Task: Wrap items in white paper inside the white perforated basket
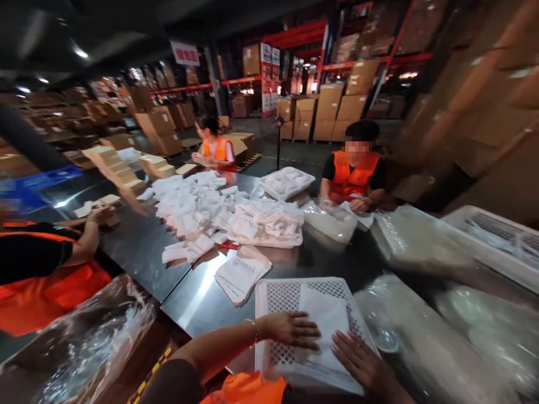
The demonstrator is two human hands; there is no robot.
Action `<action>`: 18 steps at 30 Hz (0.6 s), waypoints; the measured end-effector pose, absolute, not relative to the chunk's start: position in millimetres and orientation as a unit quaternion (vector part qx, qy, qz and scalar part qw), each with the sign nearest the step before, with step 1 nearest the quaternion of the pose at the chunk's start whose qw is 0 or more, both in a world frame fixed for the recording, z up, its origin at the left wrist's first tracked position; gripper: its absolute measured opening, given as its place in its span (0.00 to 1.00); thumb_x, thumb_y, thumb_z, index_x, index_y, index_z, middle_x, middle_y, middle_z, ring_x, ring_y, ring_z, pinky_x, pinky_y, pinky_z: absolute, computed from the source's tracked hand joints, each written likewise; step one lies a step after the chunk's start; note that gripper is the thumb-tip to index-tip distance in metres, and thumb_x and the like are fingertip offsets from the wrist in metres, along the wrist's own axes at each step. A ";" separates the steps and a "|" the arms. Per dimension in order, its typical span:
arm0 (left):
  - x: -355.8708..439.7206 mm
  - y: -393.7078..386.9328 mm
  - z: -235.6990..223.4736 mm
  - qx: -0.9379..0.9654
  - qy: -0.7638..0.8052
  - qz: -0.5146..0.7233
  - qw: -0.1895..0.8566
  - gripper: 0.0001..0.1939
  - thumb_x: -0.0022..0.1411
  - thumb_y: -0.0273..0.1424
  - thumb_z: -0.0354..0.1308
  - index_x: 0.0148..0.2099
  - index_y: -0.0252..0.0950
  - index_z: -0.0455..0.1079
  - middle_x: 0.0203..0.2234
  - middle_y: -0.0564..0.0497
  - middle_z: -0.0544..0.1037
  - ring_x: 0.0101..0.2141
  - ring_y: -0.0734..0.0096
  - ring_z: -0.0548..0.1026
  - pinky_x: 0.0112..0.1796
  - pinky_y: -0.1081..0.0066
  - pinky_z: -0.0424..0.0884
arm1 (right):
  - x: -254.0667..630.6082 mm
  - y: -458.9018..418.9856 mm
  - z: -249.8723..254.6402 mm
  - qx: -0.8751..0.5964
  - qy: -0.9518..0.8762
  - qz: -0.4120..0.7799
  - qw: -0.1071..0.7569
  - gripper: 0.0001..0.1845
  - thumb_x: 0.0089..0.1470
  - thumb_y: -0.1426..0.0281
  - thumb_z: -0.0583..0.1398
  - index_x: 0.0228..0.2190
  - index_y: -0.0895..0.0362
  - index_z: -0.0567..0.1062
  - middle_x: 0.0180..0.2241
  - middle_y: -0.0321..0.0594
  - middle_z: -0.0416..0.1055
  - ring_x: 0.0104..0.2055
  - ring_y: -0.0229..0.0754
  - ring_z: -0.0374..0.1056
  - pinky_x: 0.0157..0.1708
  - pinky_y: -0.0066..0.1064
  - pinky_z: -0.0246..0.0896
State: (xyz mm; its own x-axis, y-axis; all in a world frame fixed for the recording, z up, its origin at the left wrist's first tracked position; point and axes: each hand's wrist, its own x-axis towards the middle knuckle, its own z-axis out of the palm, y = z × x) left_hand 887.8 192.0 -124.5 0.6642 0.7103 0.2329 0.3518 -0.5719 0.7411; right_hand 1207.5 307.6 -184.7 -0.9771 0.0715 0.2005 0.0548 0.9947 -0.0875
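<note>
My left hand (291,330) reaches over a white plastic basket (261,297), its fingers stretched out against the left edge of a flat white packet (326,311). Across from it, my right hand (356,356) lies with fingers extended on the packet's right side. Neither hand is closed around anything. Whether the packet is cloth or paper I cannot tell. Just beyond the basket is a small stack of flat white bags (243,274) with dark print on top.
A large heap of white packets (189,202) covers the table's middle, beside a loaded white tray (269,238). Clear plastic bags (421,325) lie to the right. Co-workers in orange vests sit left (46,280), at the back (217,148) and opposite (351,168).
</note>
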 end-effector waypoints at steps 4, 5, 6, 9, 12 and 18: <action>889.8 193.0 -130.5 0.889 0.289 0.234 0.268 0.23 0.71 0.27 0.42 0.64 0.45 0.62 0.60 0.45 0.66 0.63 0.63 0.59 0.65 0.56 0.52 | 1204.8 292.1 -175.4 -0.095 -0.986 0.135 0.019 0.30 0.60 0.79 0.47 0.60 0.46 0.63 0.60 0.36 0.61 0.64 0.44 0.54 0.64 0.46 0.55; 889.7 191.9 -132.7 0.899 0.284 0.228 0.244 0.22 0.71 0.27 0.41 0.64 0.42 0.63 0.60 0.44 0.67 0.63 0.63 0.59 0.64 0.56 0.53 | 1205.4 289.3 -177.4 -0.094 -0.987 0.127 0.037 0.30 0.60 0.80 0.48 0.60 0.47 0.63 0.60 0.37 0.61 0.64 0.44 0.55 0.64 0.45 0.55; 889.6 190.6 -135.3 0.908 0.279 0.220 0.220 0.22 0.72 0.27 0.41 0.63 0.40 0.63 0.59 0.42 0.67 0.63 0.63 0.59 0.64 0.56 0.54 | 1205.9 287.5 -179.5 -0.080 -0.988 0.106 0.072 0.30 0.60 0.80 0.48 0.60 0.49 0.63 0.59 0.38 0.62 0.63 0.43 0.56 0.63 0.44 0.55; 891.3 187.4 -147.0 0.929 0.272 0.200 0.150 0.19 0.72 0.28 0.42 0.59 0.34 0.67 0.57 0.41 0.70 0.61 0.64 0.64 0.63 0.57 0.58 | 1204.6 286.2 -179.6 -0.030 -0.975 0.016 0.217 0.29 0.58 0.81 0.49 0.59 0.56 0.66 0.56 0.41 0.67 0.61 0.41 0.59 0.60 0.37 0.60; 898.5 185.0 -163.1 0.927 0.284 0.223 0.101 0.16 0.71 0.31 0.47 0.55 0.31 0.69 0.52 0.41 0.75 0.57 0.62 0.69 0.61 0.57 0.61 | 1200.5 285.4 -167.3 -0.017 -0.960 -0.014 0.279 0.27 0.56 0.82 0.49 0.55 0.59 0.70 0.51 0.41 0.72 0.59 0.39 0.63 0.59 0.33 0.60; 911.8 175.3 -170.4 0.773 0.498 0.332 0.209 0.16 0.63 0.25 0.47 0.49 0.35 0.70 0.41 0.46 0.80 0.42 0.67 0.77 0.48 0.65 0.73 | 1197.6 273.8 -149.5 -0.155 -0.934 0.123 0.298 0.20 0.55 0.74 0.54 0.46 0.54 0.78 0.45 0.43 0.76 0.49 0.44 0.72 0.48 0.34 0.72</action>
